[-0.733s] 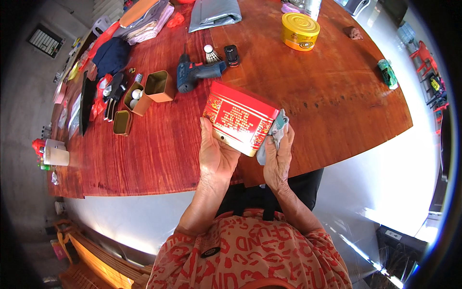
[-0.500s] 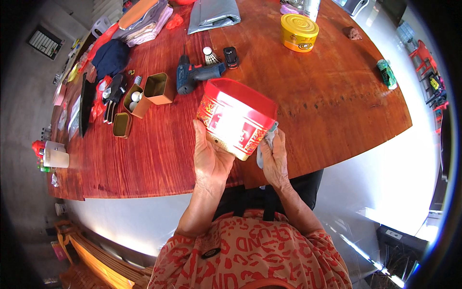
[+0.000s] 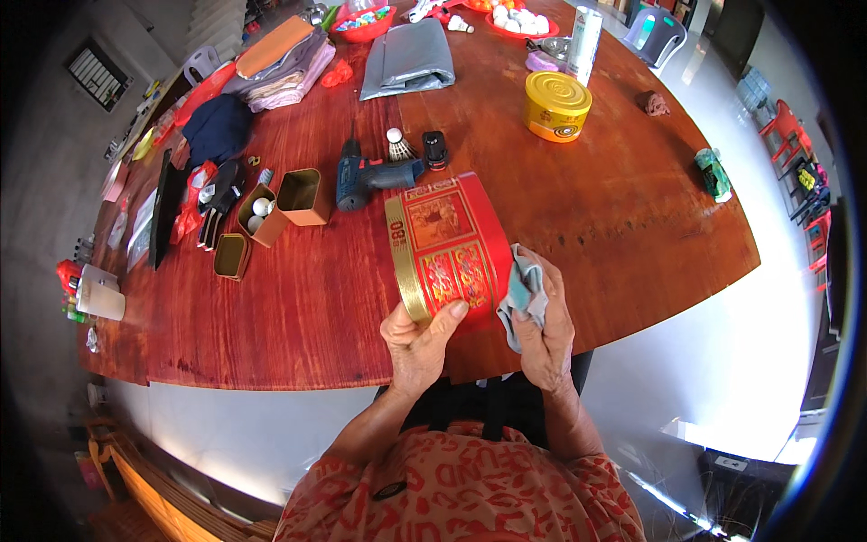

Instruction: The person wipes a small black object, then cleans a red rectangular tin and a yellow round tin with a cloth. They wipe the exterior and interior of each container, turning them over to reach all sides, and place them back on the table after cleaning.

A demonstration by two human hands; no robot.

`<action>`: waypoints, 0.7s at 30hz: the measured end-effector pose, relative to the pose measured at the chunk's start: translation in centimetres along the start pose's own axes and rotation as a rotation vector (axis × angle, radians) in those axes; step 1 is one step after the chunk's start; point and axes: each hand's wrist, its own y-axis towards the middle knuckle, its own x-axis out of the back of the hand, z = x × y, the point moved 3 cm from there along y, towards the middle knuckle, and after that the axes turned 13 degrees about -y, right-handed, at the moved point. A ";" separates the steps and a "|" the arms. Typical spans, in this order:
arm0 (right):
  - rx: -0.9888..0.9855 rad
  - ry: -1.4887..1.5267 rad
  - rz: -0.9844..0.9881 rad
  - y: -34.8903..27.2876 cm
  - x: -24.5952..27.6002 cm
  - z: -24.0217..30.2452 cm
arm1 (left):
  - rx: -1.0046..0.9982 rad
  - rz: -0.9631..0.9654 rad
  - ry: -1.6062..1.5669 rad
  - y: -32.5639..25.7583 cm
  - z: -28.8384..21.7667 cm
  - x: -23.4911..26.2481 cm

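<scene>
Tilted on its side above the table's near part is a red and gold tin (image 3: 452, 239), its gold end facing left. My left hand (image 3: 418, 348) grips its lower left corner, thumb on the printed side and fingers mostly hidden behind it. At the tin's right end my right hand (image 3: 548, 325) is closed on a crumpled grey-green cloth (image 3: 524, 294), which lies against the red edge. Just beyond the tin are a blue cordless drill (image 3: 366, 176), a shuttlecock (image 3: 397, 144) and a black battery pack (image 3: 435, 150).
Left of the drill stand open tins (image 3: 304, 199), one with white balls (image 3: 262, 208). A yellow round tub (image 3: 557, 107), a spray can (image 3: 584, 45) and a grey plastic package (image 3: 409, 56) are farther back. A green packet (image 3: 713, 175) lies near the right table edge.
The tin has been turned, so its gold end now faces left and a printed side faces up. My right hand and the cloth have shifted right and nearer me. The view has tipped upward.
</scene>
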 end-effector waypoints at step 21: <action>-0.387 1.190 0.152 0.4 -2.2 -6.2 | -0.435 0.739 0.558 -2.6 -2.2 -2.5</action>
